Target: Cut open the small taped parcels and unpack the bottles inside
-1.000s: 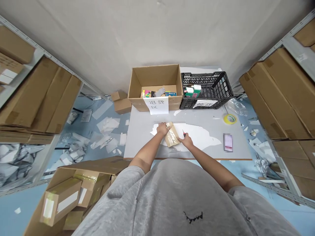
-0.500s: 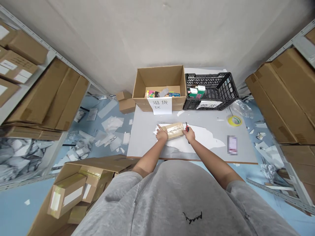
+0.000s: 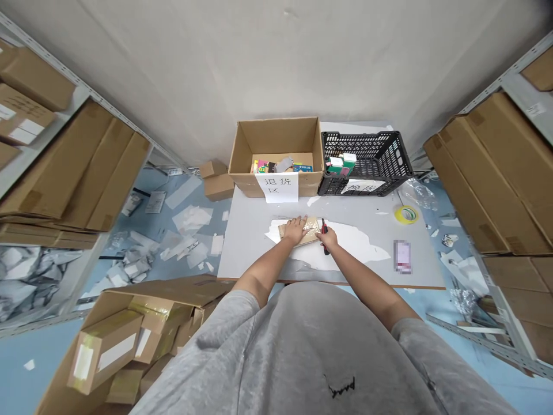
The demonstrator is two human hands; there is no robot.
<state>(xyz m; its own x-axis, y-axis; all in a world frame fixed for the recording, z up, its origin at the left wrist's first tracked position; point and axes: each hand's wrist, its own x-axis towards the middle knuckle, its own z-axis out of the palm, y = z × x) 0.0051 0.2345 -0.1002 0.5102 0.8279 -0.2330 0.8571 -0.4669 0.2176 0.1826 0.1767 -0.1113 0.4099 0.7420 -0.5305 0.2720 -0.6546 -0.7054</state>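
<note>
A small brown cardboard package (image 3: 310, 231) wrapped in clear tape lies on white paper (image 3: 352, 239) on the table. Across its left part rests my left hand (image 3: 295, 229), fingers stretched over the top. At the package's right end, my right hand (image 3: 328, 237) is closed around a red and black utility knife (image 3: 324, 229), which stands roughly upright in the view. The fingertips of that hand are against the package edge. Whether the blade is out is too small to tell.
Behind the package stand a labelled cardboard box (image 3: 276, 141) and a black plastic crate (image 3: 367, 155) with items inside. Yellow tape (image 3: 406, 214) and a pixelated pinkish object (image 3: 402, 256) lie on the right. A large open carton (image 3: 64, 369) of parcels is at lower left; shelves flank both sides.
My left hand has slid from the package's left end onto its top, fingers now lying across it. My right hand stays at the right end with the knife. The view has shifted slightly.
</note>
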